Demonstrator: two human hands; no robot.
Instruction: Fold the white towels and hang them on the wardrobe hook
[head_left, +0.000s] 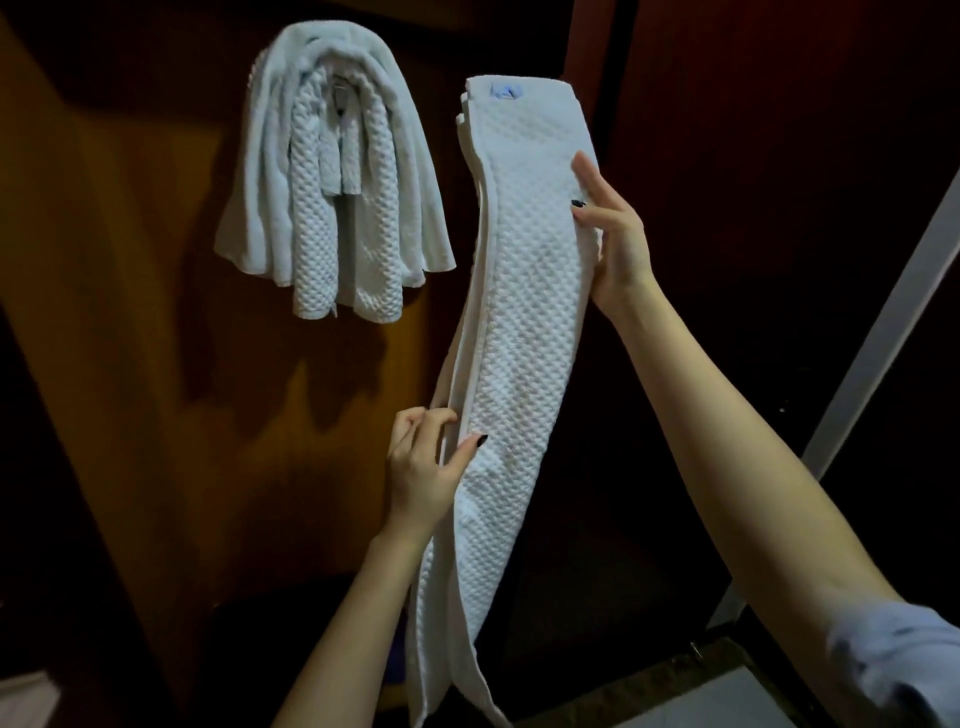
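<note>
A person's two bare forearms reach up from the bottom of the frame, the right one emerging from a pushed-up pale sleeve at the lower right corner. Between them hangs a long white waffle-weave towel, folded lengthwise into a narrow strip of several layers, its loose lower end trailing down toward the bottom edge of the frame. The left hand grips the strip's left edge low down, thumb pressed on the front face and fingers curled round the stacked layers behind. Higher up, the right hand holds the strip's right edge, thumb on the front and the fingers behind the cloth, with the index finger extended up along the edge. Dark polish shows on the thumbnails. A small blue tag sits at the towel's top end, which stands upright above the right hand. Beyond, on the brown wooden wardrobe panel, a bundle of hung towels drapes from a point near the upper left, some smooth and some waffle-textured, their ends hanging free; the hook itself is buried under the cloth. The held towel is just right of that bundle, apart from it. A pale slanted frame edge crosses the dark right side.
</note>
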